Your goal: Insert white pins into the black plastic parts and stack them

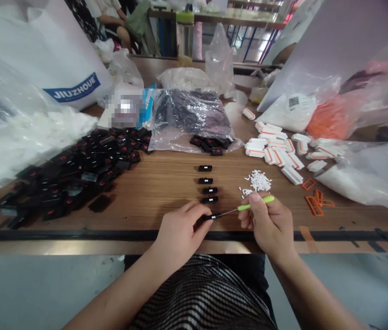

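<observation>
My left hand [182, 231] pinches a small black plastic part [213, 216] with two white dots at the table's front edge. My right hand [269, 224] grips the lime-green handle of a thin-shafted tool [256, 203], like a small screwdriver. The metal tip reaches the black part by my left fingertips; whether it touches is too small to tell. Beyond, several like black parts [209, 190], also with white dots, lie in a column. Just past my right hand is a heap of tiny white pegs [260, 180].
A big pile of black parts [77, 165] spreads to the left. White pieces with orange strips [278, 145] and loose orange frames [314, 205] lie right. Behind sits a clear bag of dark parts [190, 112]. Large bags flank both sides; a bottle [185, 39] stands at the back.
</observation>
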Demonstrator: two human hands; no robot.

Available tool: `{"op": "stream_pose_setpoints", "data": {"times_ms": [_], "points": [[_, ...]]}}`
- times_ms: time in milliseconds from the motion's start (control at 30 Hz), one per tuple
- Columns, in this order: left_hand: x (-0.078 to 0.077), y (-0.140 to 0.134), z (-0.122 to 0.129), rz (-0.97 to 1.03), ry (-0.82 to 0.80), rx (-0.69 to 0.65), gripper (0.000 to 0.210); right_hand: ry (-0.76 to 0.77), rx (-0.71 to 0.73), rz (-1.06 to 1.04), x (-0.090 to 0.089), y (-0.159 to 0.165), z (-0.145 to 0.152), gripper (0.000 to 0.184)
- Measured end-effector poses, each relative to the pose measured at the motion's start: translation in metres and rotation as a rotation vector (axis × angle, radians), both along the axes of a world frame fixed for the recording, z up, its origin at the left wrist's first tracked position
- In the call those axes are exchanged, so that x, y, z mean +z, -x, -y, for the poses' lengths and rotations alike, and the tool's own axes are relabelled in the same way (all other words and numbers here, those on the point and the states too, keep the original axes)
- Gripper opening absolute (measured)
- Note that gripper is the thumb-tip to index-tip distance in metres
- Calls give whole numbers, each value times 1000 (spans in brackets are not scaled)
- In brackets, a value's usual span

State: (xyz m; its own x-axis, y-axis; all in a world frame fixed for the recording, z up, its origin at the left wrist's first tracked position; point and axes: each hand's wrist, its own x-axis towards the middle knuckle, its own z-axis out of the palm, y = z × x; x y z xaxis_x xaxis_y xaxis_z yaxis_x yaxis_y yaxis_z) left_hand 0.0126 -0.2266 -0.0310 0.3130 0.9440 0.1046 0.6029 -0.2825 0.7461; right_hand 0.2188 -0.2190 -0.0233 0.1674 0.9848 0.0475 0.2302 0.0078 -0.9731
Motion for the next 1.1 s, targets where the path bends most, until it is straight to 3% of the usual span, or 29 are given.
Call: {"op": "stream_pose_setpoints", "data": {"times_ms": [333, 633, 800, 867, 1000, 1100], "points": [[-3, 2, 1, -4, -19, -13, 10, -60, 1, 92, 1, 0, 0, 32], [1, 1, 0, -1, 9, -18, 10, -175, 101, 374, 19, 4, 1, 25], [3, 1, 0, -13, 19, -15, 11, -342, 196, 603, 23, 6, 7, 21], [2, 1, 0, -9, 20, -11, 10, -358, 164, 584, 22, 6, 9, 21], [0, 1, 1, -14, 26, -10, 10, -291, -24, 345, 15, 4, 11, 25], [0, 1, 1, -8, 33, -7, 10, -259, 1, 270, 9, 5, 10, 25]]}}
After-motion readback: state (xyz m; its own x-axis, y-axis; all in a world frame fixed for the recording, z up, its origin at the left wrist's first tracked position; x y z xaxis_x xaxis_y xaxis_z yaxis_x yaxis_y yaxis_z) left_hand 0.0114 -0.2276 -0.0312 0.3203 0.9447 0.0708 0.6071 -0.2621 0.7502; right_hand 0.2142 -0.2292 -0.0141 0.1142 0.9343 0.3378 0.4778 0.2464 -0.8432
